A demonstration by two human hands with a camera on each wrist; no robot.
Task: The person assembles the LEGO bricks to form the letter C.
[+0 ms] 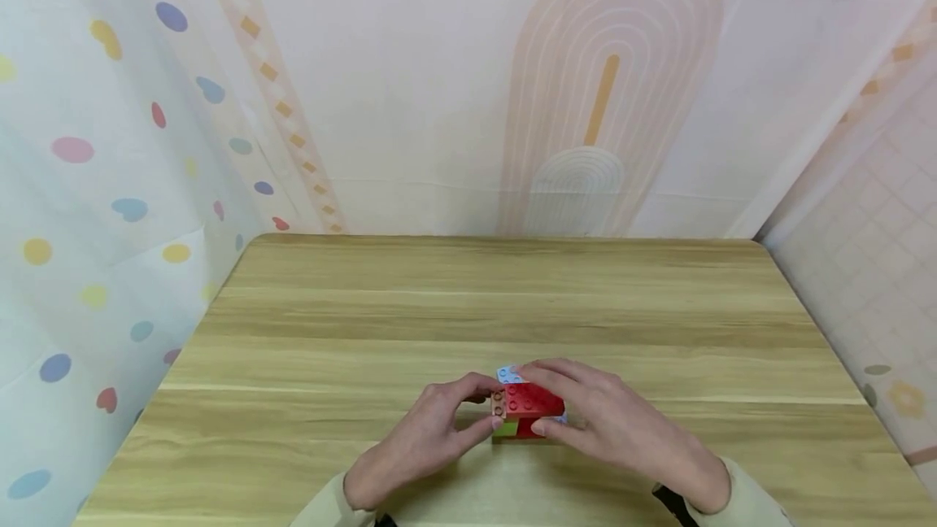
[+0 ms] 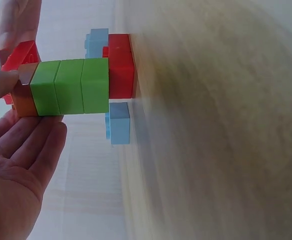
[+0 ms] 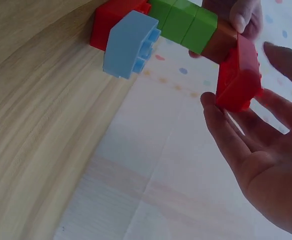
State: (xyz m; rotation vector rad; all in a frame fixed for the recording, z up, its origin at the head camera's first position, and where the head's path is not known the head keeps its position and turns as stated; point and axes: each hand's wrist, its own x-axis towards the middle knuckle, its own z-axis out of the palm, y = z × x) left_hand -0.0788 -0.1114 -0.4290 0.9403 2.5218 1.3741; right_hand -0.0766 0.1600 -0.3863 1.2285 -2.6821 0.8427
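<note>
A block build stands upright on the table. Its stack of green blocks (image 2: 69, 86) rises from a red base (image 2: 121, 65), with an orange-brown block (image 2: 25, 102) on top. A red toy brick (image 3: 240, 75) sits at the upper end and juts out to the right. My left hand (image 1: 432, 421) pinches the orange-brown block between thumb and fingers. My right hand (image 1: 611, 413) surrounds the jutting red brick loosely. Its fingers (image 3: 218, 122) lie along the far side, and its thumb stands a little apart from the brick in the right wrist view.
Light blue bricks (image 3: 129, 44) stick out low on the build, one (image 2: 119, 123) beside the red base. The wooden table (image 1: 476, 299) reaches back to a patterned curtain (image 1: 424, 104), with more curtain on both sides.
</note>
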